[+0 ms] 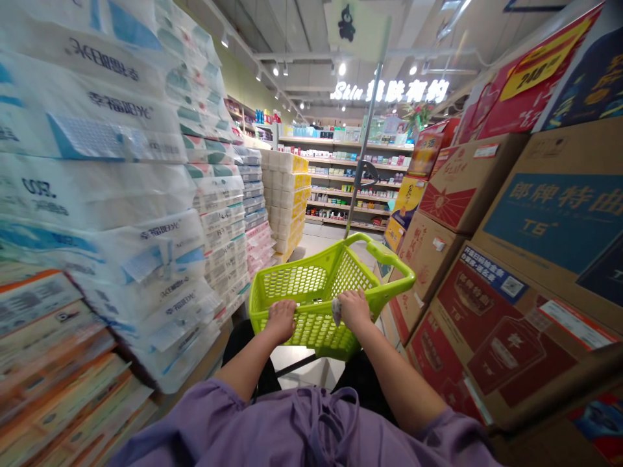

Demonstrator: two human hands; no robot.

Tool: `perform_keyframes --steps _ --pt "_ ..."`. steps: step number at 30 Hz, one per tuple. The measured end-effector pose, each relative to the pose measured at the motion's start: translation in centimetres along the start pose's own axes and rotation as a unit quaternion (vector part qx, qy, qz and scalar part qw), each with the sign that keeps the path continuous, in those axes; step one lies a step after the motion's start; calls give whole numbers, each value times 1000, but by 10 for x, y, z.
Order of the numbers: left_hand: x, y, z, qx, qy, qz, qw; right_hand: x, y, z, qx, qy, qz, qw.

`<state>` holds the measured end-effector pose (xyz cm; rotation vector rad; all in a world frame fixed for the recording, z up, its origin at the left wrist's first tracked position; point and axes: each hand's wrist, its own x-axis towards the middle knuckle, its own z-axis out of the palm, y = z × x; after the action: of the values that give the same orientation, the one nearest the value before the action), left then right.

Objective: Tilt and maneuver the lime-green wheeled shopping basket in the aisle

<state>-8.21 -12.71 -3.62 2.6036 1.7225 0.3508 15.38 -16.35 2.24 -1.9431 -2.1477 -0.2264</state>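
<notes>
Where the green basket (316,329) is sitting: head view, and there's one, standing mid-aisle before the person's purple top (292,431), its single handle (396,259) slanting up on the right.
Left hand (281,320): one, its fingers gripping the basket's near rim.
Right hand (355,309): one, holding that same rim, with one small pale item (336,312) showing beside the fingers, too small to name.
Paper packs (146,188): too many for counting, piling along the left; "幸福阳光" is showing more than once.
Liquor cartons (555,214): several, stacking up on the right; one blue panel is reading "郎牌特曲" and "T6", and one QR code (513,285) is sitting below.
Price card (540,68): one yellow card, its number starting "24".
Lit sign (389,91): one, spelling "Skin" and "肤有约" over the far shelves (341,201).
Banner (365,29): one, showing a single dark bear.
</notes>
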Motion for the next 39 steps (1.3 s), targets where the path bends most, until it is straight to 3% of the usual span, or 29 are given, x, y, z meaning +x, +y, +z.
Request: perform_keyframes --steps 3,8,11,15,22,39 --pt "0 0 2 -3 -1 -1 1000 -2 -8 8 2 27 6 1000" --pt "-4 1 -2 -10 -32 -2 999 -3 -31 24 31 23 -58 998" --pt "-6 1 -3 -19 -33 -5 999 -2 -28 24 41 8 -86 995" --pt "-6 2 -3 -27 -34 -8 999 -3 -20 22 40 6 -74 996" --pt "-6 4 -7 -30 -35 -4 999 -3 -31 28 28 10 -72 997" --pt "-8 2 -4 -31 -37 0 999 -6 -29 33 29 44 -91 994"
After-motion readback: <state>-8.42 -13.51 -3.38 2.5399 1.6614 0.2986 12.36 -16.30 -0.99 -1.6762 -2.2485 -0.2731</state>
